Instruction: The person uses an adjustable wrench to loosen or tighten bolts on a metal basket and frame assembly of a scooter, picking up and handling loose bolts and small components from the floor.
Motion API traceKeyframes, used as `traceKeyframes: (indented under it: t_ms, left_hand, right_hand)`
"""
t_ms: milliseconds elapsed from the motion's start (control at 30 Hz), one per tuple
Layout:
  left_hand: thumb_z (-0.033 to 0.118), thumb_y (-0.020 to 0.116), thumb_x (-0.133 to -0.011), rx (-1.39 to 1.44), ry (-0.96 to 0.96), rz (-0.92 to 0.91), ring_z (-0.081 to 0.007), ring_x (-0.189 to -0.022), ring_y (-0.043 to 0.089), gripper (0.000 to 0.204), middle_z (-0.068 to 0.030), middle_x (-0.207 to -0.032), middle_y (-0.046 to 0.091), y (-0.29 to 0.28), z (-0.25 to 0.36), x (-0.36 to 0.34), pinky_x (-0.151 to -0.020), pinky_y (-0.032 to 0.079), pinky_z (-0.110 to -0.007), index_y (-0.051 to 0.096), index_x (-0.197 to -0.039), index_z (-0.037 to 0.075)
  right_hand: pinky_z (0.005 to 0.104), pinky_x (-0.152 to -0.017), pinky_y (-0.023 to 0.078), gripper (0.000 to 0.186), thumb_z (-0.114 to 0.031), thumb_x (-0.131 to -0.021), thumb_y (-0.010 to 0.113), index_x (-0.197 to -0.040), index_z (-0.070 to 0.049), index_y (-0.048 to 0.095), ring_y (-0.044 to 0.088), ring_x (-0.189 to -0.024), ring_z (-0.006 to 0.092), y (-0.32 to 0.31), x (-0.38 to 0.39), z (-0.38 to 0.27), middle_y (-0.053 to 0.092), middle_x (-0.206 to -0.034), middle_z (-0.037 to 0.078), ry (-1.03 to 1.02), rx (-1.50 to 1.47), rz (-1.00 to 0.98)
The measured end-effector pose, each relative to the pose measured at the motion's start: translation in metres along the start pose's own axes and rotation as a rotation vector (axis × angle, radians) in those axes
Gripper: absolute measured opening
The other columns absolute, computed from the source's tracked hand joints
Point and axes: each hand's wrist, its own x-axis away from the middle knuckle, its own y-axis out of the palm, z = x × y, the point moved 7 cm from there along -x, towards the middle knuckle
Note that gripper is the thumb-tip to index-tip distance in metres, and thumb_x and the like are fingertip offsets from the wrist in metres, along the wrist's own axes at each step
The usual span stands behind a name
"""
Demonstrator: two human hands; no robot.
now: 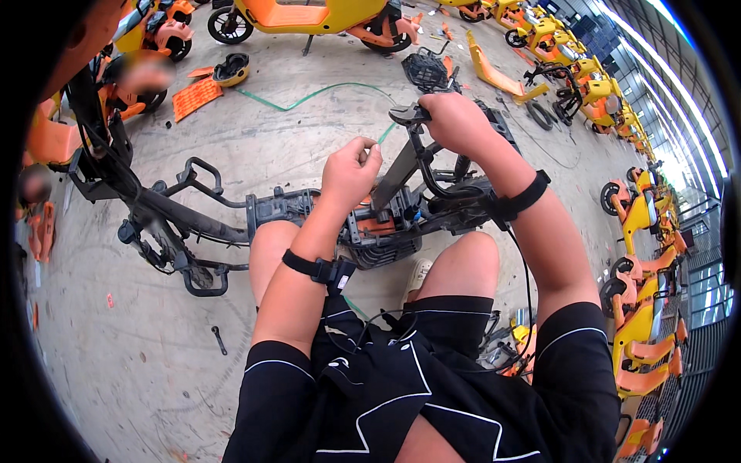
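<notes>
A partly stripped black scooter frame point(216, 231) lies across the floor in front of my knees, with an exposed centre housing point(370, 228) and a raised curved bar point(424, 166). My right hand point(455, 123) grips a dark, flat fitting point(405, 114) at the top of that raised section. My left hand point(353, 170) is held above the centre housing, fingers curled with thumb and fingertips close; whether anything small is in them I cannot make out. A thin green strap point(324, 87) runs over the floor behind the frame and passes out of sight near my left hand.
A yellow helmet point(230, 73) and orange panel point(197, 99) lie at back left, a wrench point(218, 339) at lower left, a long orange-yellow panel point(494, 73) at back right. Yellow scooters point(641, 216) line the right and back. Loose parts point(502, 347) sit beside my right leg.
</notes>
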Motion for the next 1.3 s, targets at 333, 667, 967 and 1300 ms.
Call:
traceKeyframes:
  t_ms: [333, 667, 967, 1300]
  left_hand:
    - [0.030, 0.075, -0.089, 0.076, -0.013, -0.120, -0.0134, -0.056, 0.049, 0.028, -0.0036, -0.061, 0.055, 0.048, 0.026, -0.048, -0.054, 0.042, -0.033, 0.072, -0.098, 0.003]
    - [0.015, 0.075, -0.092, 0.285, 0.014, -0.170, -0.0053, -0.064, 0.046, 0.019, 0.0049, -0.068, 0.057, 0.076, 0.009, -0.059, -0.057, 0.040, -0.027, 0.074, -0.104, 0.001]
    - [0.023, 0.077, -0.091, 0.315, -0.007, -0.139, -0.0069, -0.063, 0.045, 0.029, 0.0018, -0.066, 0.054, 0.072, 0.015, -0.052, -0.057, 0.039, -0.026, 0.072, -0.105, -0.002]
    - [0.022, 0.077, -0.091, 0.338, 0.018, -0.119, -0.0063, -0.063, 0.044, 0.025, 0.0035, -0.066, 0.053, 0.074, 0.008, -0.053, -0.056, 0.038, -0.026, 0.072, -0.101, -0.001]
  right_hand:
    - [0.0497, -0.079, 0.053, 0.016, -0.015, -0.082, 0.070, -0.094, -0.004, 0.071, 0.068, -0.091, 0.0406, -0.002, 0.002, 0.009, 0.071, -0.091, 0.021, 0.046, -0.158, 0.028]
    - [0.0468, -0.078, 0.053, 0.037, -0.014, -0.081, 0.075, -0.115, -0.005, 0.064, 0.068, -0.091, 0.0406, 0.004, 0.012, 0.019, 0.071, -0.092, 0.021, -0.004, -0.350, 0.102]
    - [0.0259, -0.058, 0.048, 0.031, -0.031, -0.096, 0.070, -0.100, -0.001, 0.066, 0.060, -0.066, 0.0081, 0.016, 0.053, 0.068, 0.068, -0.084, 0.002, 0.378, -1.039, -0.298]
    - [0.0230, -0.050, 0.043, 0.028, -0.030, -0.104, 0.059, -0.101, -0.003, 0.065, 0.056, -0.059, 0.0060, 0.031, 0.049, 0.062, 0.068, -0.080, 0.001, 0.430, -1.166, -0.476]
